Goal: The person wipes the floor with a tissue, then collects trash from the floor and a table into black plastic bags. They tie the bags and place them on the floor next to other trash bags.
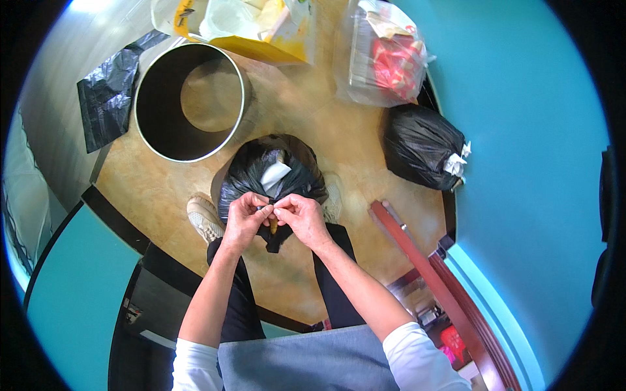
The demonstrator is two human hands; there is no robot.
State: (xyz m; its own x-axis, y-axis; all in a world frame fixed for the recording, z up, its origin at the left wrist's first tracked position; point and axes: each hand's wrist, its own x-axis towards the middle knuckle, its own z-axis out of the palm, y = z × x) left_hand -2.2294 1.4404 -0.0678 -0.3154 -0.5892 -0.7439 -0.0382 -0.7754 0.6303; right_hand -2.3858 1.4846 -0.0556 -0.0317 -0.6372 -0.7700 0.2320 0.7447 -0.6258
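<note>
A full black plastic garbage bag (pixel 244 166) stands on the floor between my feet, with a white paper-like piece (pixel 275 175) showing at its top. My left hand (pixel 248 217) pinches the gathered black plastic at the near side of the bag's mouth. Close beside it, fingertips nearly touching, my right hand (pixel 301 217) pinches the same gathered plastic. A small yellow-brown item (pixel 273 226) shows just below the fingers, and a loose black end of the bag (pixel 276 243) hangs beneath. What exactly lies between the fingertips is hidden.
An open round bin (pixel 188 159) stands at upper left beside a flat black plastic bag (pixel 105 97). Farther off are a yellow and white bag (pixel 259 49) and a clear bag with red contents (pixel 386 93). Another filled black bag (pixel 415 146) leans by the blue wall (pixel 518 146), above a red-brown door (pixel 420 264).
</note>
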